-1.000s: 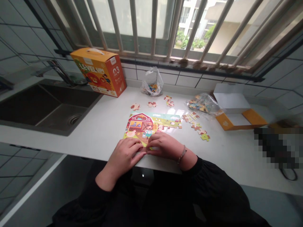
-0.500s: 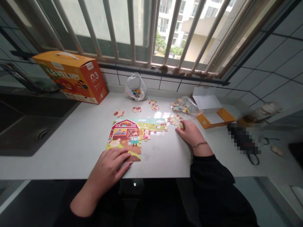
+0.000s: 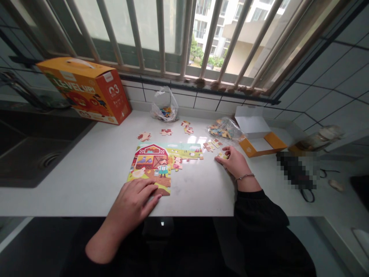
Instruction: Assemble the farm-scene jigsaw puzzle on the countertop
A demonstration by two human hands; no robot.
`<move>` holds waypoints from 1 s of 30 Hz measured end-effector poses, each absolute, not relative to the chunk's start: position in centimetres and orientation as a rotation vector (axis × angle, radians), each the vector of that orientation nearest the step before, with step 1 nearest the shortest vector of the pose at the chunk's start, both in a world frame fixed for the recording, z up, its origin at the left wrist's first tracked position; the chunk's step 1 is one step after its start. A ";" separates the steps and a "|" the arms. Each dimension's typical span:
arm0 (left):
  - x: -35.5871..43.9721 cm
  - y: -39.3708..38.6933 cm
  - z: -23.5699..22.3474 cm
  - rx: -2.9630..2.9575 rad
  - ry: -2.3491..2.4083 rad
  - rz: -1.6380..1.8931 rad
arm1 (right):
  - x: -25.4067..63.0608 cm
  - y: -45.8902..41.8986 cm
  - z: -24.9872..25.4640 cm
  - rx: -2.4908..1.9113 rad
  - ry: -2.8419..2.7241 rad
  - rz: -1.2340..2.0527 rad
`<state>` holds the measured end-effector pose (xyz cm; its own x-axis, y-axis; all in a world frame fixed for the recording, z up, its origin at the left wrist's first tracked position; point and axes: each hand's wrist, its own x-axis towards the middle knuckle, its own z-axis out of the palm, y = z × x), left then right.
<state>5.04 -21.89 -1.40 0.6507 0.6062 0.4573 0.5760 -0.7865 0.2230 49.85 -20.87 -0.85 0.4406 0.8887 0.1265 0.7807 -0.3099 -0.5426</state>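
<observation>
A partly assembled farm jigsaw (image 3: 157,163) with a red barn lies on the white counter (image 3: 95,173). My left hand (image 3: 134,202) rests flat at its near edge, fingers stretched out and touching the lower pieces. My right hand (image 3: 235,161) is to the right of the jigsaw, fingers curled over a small loose puzzle piece (image 3: 222,155). Two more loose pieces (image 3: 211,145) lie just beyond it. Others (image 3: 144,136) are scattered behind the jigsaw.
An orange puzzle box (image 3: 86,90) stands at the back left beside a dark sink (image 3: 31,154). Two clear bags of pieces (image 3: 164,105) (image 3: 225,129) and an open orange-and-white box (image 3: 258,132) sit near the window wall. A blurred dark object (image 3: 296,169) lies right.
My right hand left the jigsaw's near edge, reached right to the loose pieces and closed on one. My left hand stayed at the jigsaw's edge. The camera turned right.
</observation>
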 end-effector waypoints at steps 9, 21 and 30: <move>6.5 -22.7 -1.5 2.837 0.996 0.787 | 46.2 -21.1 0.2 -1.866 -1.359 0.468; 8.3 -23.3 -0.9 2.784 0.994 0.687 | 37.1 -21.3 0.0 -1.638 -1.659 1.014; 8.0 -23.6 -1.0 2.759 0.992 0.696 | 36.7 -21.6 -1.0 -1.513 -1.675 1.162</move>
